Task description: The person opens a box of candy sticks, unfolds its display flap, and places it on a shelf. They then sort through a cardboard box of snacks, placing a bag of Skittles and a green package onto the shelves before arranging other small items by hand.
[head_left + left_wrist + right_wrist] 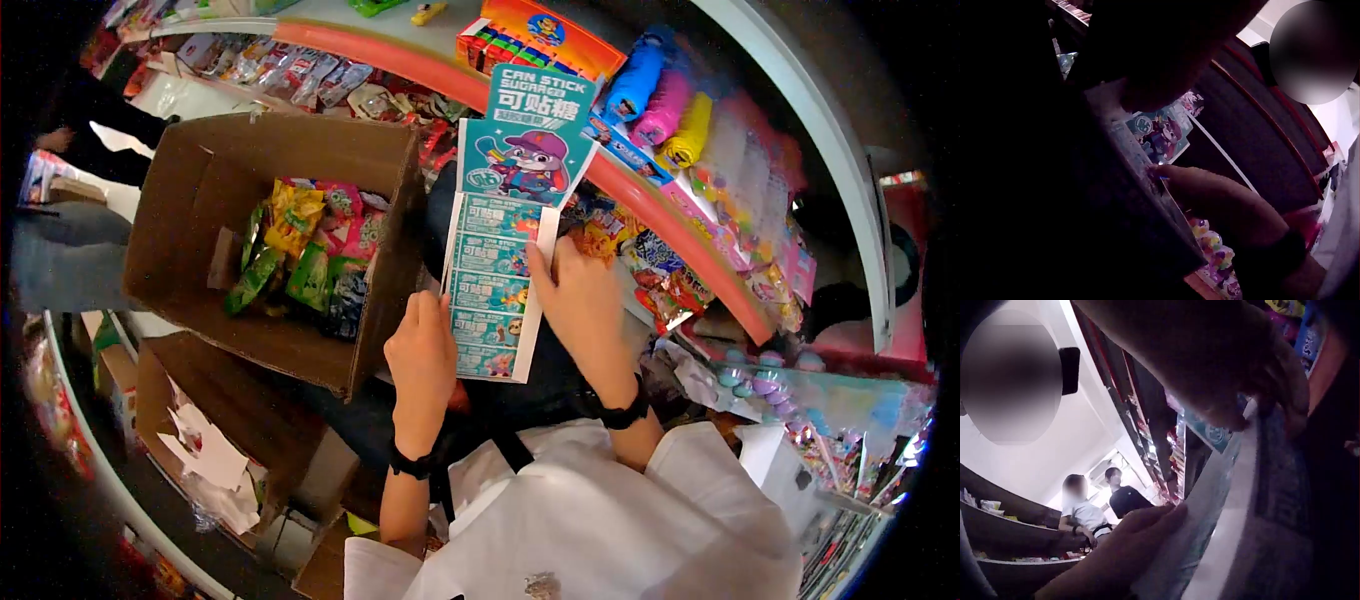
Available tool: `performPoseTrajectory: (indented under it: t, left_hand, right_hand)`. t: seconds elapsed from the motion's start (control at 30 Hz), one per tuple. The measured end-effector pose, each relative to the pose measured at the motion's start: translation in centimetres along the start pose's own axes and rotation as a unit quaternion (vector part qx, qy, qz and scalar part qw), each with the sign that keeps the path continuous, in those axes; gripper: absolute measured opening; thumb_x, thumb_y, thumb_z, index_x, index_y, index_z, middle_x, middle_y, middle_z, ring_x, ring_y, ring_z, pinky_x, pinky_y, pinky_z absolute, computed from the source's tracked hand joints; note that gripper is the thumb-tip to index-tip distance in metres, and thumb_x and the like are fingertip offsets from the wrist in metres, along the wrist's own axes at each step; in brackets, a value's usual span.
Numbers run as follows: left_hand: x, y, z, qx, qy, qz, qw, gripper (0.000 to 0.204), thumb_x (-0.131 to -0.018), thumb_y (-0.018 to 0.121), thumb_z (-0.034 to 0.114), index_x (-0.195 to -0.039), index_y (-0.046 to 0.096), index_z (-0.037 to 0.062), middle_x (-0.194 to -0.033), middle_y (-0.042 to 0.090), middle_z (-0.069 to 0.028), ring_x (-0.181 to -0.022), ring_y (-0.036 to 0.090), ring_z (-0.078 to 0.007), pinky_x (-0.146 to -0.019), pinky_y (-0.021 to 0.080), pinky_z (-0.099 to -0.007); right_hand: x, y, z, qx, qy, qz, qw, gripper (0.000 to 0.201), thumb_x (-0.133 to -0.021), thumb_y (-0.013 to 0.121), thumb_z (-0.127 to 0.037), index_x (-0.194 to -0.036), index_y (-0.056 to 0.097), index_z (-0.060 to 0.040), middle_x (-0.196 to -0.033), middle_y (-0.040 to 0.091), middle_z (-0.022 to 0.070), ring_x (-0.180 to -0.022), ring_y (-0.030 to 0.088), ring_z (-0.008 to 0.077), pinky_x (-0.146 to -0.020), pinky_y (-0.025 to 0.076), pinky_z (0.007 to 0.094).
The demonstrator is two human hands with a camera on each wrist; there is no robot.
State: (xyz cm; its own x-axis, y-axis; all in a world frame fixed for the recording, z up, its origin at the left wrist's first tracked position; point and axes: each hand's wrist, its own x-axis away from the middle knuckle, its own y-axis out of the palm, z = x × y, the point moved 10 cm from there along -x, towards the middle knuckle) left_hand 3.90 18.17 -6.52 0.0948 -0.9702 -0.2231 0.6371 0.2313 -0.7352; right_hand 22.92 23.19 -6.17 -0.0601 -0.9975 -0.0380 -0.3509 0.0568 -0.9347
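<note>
A display box of teal candy packets (pixel 490 290), its printed card with a cartoon rabbit (pixel 525 160) standing up at the far end, is held over the lap. The left hand (pixel 420 345) grips its left edge near the lower end, fingers curled. On the right edge, higher up, the right hand (pixel 580 300) holds the box with its thumb side against the packets. In the right wrist view the box's white edge (pixel 1229 537) runs between both hands. The left wrist view is dark, showing the card (pixel 1163 134) and one hand (pixel 1222 194) at the box.
To the left stands an open cardboard box (pixel 190 240) with green, yellow and pink bags (pixel 300 235). Below it, another carton (pixel 215 430) holds torn white paper. A curved shelf with an orange edge (pixel 680 230) carries candy at the right. Two people stand in the right wrist view.
</note>
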Motion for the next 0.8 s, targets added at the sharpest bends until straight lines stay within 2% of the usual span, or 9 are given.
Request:
performPoseTrajectory:
  t: [0.03, 0.17, 0.23, 0.33, 0.47, 0.53, 0.63, 0.73, 0.8]
  left_hand:
    - [0.1, 0.3, 0.3, -0.007, 0.011, -0.005, 1.000, 0.020, -0.095, 0.052, 0.012, -0.081, 0.043, 0.0023, -0.070, 0.050, -0.0209, -0.062, 0.053, -0.0429, -0.050, 0.041, -0.0436]
    - [0.4, 0.9, 0.3, -0.044, 0.023, -0.037, 0.998, 0.020, -0.095, 0.053, 0.014, -0.080, 0.043, 0.0040, -0.072, 0.052, -0.0166, -0.061, 0.057, -0.0385, -0.048, 0.044, -0.0433]
    - [0.6, 1.2, -0.4, 0.007, 0.009, -0.038, 0.999, 0.021, -0.095, 0.052, 0.013, -0.080, 0.043, 0.0028, -0.069, 0.052, -0.0192, -0.060, 0.056, -0.0406, -0.048, 0.042, -0.0436]
    - [0.5, 1.1, -1.1, 0.090, -0.010, -0.039, 0.995, 0.023, -0.097, 0.050, 0.013, -0.079, 0.043, 0.0008, -0.066, 0.050, -0.0225, -0.059, 0.053, -0.0429, -0.048, 0.039, -0.0428]
    - [0.4, 0.9, -1.8, 0.180, -0.036, -0.053, 0.982, 0.026, -0.099, 0.047, 0.016, -0.079, 0.043, -0.0007, -0.064, 0.048, -0.0235, -0.055, 0.048, -0.0427, -0.047, 0.035, -0.0397]
    - [0.3, 1.1, -2.5, 0.203, -0.040, -0.060, 0.977, 0.029, -0.100, 0.046, 0.017, -0.077, 0.043, -0.0012, -0.061, 0.045, -0.0214, -0.049, 0.044, -0.0340, -0.046, 0.032, -0.0370]
    - [0.4, 1.6, -2.9, 0.231, -0.053, -0.069, 0.969, 0.030, -0.100, 0.046, 0.016, -0.076, 0.044, -0.0014, -0.059, 0.044, -0.0199, -0.047, 0.041, -0.0266, -0.046, 0.031, -0.0356]
    - [0.6, 2.4, -3.4, 0.245, -0.049, -0.065, 0.966, 0.029, -0.100, 0.046, 0.016, -0.076, 0.045, -0.0015, -0.059, 0.044, -0.0182, -0.047, 0.039, -0.0235, -0.047, 0.032, -0.0350]
    - [0.5, 2.4, -3.1, 0.227, -0.039, -0.057, 0.971, 0.028, -0.099, 0.046, 0.015, -0.077, 0.046, -0.0013, -0.060, 0.045, -0.0173, -0.047, 0.039, -0.0243, -0.048, 0.033, -0.0352]
  right_hand:
    - [0.4, 0.0, -0.5, 0.051, -0.031, 0.050, 0.997, 0.038, -0.094, 0.051, -0.037, -0.077, 0.054, -0.0032, -0.062, 0.063, 0.0178, -0.055, 0.065, 0.0342, -0.050, 0.053, 0.0431]
    - [0.5, 0.1, -1.3, 0.104, -0.019, 0.041, 0.994, 0.030, -0.093, 0.054, -0.025, -0.075, 0.052, -0.0021, -0.062, 0.060, 0.0165, -0.057, 0.063, 0.0352, -0.053, 0.051, 0.0439]
    - [0.3, 0.1, -1.5, 0.113, -0.043, 0.038, 0.992, 0.027, -0.094, 0.053, -0.023, -0.077, 0.052, -0.0024, -0.062, 0.060, 0.0171, -0.059, 0.063, 0.0351, -0.054, 0.051, 0.0444]
    - [0.4, -0.1, -1.0, 0.075, -0.094, 0.059, 0.991, 0.024, -0.095, 0.051, -0.023, -0.079, 0.052, -0.0042, -0.063, 0.063, 0.0137, -0.054, 0.065, 0.0319, -0.048, 0.054, 0.0390]
    - [0.4, 0.0, 0.1, -0.061, -0.091, 0.047, 0.993, 0.025, -0.097, 0.048, -0.021, -0.080, 0.050, -0.0015, -0.065, 0.060, 0.0188, -0.057, 0.061, 0.0359, -0.050, 0.049, 0.0420]
    - [0.2, 0.0, 0.8, -0.147, -0.067, 0.022, 0.987, 0.028, -0.099, 0.045, -0.018, -0.080, 0.048, 0.0025, -0.067, 0.055, 0.0234, -0.062, 0.056, 0.0405, -0.055, 0.043, 0.0437]
    - [0.1, 1.6, 3.2, -0.271, -0.046, 0.028, 0.961, 0.030, -0.100, 0.044, -0.020, -0.084, 0.049, 0.0041, -0.066, 0.053, 0.0226, -0.058, 0.053, 0.0376, -0.054, 0.039, 0.0399]
    - [-0.1, 2.0, 3.8, -0.332, -0.024, 0.031, 0.943, 0.027, -0.099, 0.044, -0.020, -0.087, 0.052, 0.0021, -0.072, 0.056, 0.0256, -0.067, 0.055, 0.0465, -0.058, 0.042, 0.0488]
    - [-0.1, 2.4, 4.2, -0.357, -0.031, 0.037, 0.933, 0.028, -0.100, 0.044, -0.020, -0.086, 0.051, 0.0028, -0.072, 0.056, 0.0257, -0.069, 0.055, 0.0458, -0.058, 0.042, 0.0470]
